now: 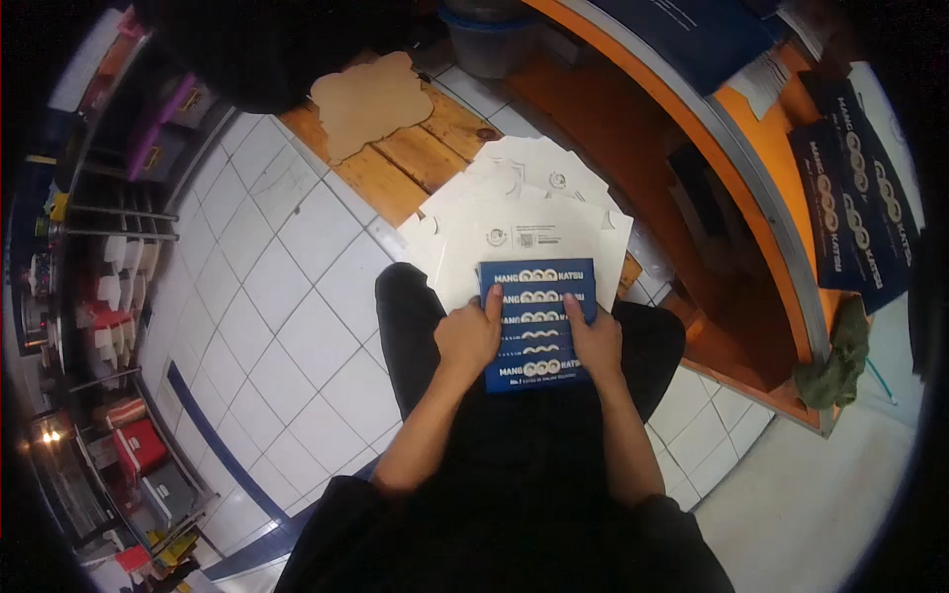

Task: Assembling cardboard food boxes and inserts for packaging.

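Over my lap I hold a staggered stack of dark blue printed paper or card pieces [531, 376], their top edges overlapping in steps. My left hand [468, 338] grips the stack's left edge, thumb lying on the front. On the opposite edge my right hand [597, 346] does the same, its thumb pressed on the printed face. The fingers behind the stack are hidden. Just beyond it, a fanned pile of white card pieces [578, 235] with small dark print spreads across a low wooden bench [395, 176] and reaches my knees.
A brown scallop-edged board [371, 104] lies on the bench's far end. To the right curves an orange counter [707, 336] with open shelves, a green cloth [835, 361] at its corner. More blue printed pieces [848, 198] lie on top. A lidded tub [484, 44] stands behind; racks [148, 455] line the left.
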Tool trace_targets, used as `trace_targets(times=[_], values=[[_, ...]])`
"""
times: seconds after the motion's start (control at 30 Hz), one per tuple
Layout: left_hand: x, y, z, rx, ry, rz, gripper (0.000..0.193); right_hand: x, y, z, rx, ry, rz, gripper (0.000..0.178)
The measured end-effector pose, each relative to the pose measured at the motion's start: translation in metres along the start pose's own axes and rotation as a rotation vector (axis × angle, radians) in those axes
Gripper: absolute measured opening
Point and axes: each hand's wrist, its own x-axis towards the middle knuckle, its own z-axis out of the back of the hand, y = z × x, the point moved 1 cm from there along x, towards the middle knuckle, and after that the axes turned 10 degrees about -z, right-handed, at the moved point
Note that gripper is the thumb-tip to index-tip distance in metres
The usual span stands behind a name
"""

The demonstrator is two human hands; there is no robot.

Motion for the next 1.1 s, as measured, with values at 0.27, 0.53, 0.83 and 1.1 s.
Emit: trace_targets(times=[0.27, 0.53, 0.83, 1.1], values=[[-0.003, 0.017, -0.013, -0.317, 0.112, 0.107, 0.081, 0.007, -0.02, -0.002, 0.036, 0.146, -0.011, 0.076], [-0.027, 0.017, 0.032, -1.267, -0.201, -0.516, 0.08, -0.035, 0.006, 0.039, 0.227, 0.037, 0.577, 0.124], [-0.025, 0.009, 0.035, -1.088, -0.184, -0.271, 0.052, -0.008, -0.024, 0.019, -0.008, 0.187, 0.608, 0.11], [-0.028, 0.007, 0.029, -1.005, -0.278, -0.276, 0.053, -0.12, 0.116, 0.264, -0.368, -1.283, 0.935, 0.029]])
